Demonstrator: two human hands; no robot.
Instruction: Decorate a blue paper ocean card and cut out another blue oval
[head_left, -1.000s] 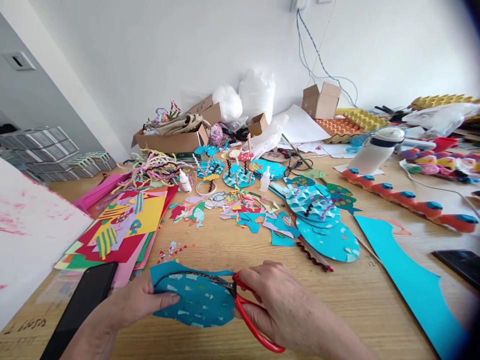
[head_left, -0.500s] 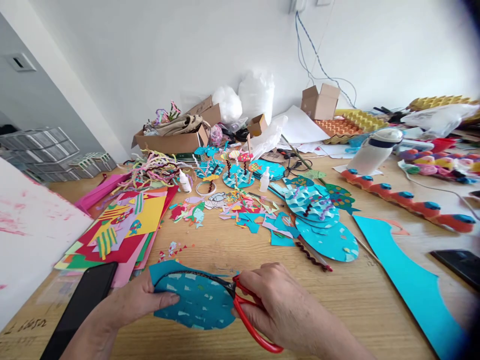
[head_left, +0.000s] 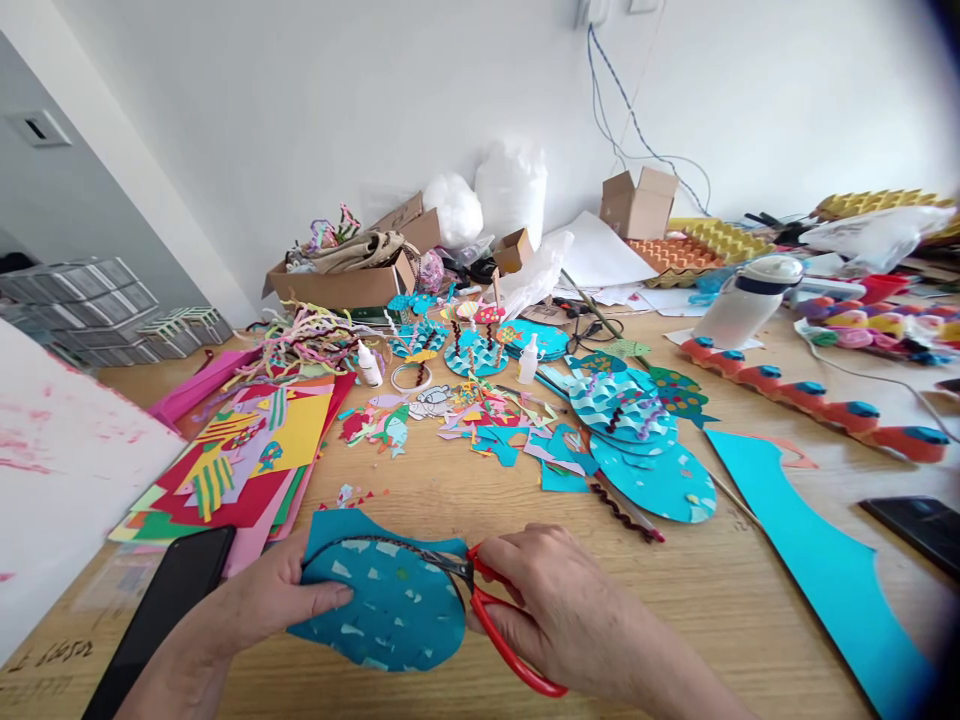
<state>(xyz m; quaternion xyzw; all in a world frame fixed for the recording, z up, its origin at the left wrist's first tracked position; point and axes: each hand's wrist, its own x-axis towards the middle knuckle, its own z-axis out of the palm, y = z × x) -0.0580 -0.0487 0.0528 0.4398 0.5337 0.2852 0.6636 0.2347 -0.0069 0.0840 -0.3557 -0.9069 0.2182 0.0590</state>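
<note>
My left hand [head_left: 281,600] grips the left end of a blue card [head_left: 390,620] dotted with pale paper bits, its thumb lying on top. My right hand [head_left: 540,605] is closed round the red handles of the scissors [head_left: 517,655]. The dark blades reach leftward across the upper part of the card, along a curved line, with a strip of plain blue card beyond them. The card's lower right edge is rounded. Fingers of my left hand under the card are hidden.
Coloured paper sheets [head_left: 307,425] and a black phone [head_left: 165,620] lie left. Paper scraps [head_left: 495,440] and glue bottles [head_left: 528,360] stand or lie ahead. Decorated blue discs [head_left: 652,480], a large blue offcut [head_left: 817,540] and a painted egg-carton strip [head_left: 810,395] are on the right.
The blue card has turned slightly, its left part moving lower and its plain upper strip showing more. My left hand has shifted slightly left; my right hand has barely moved.
</note>
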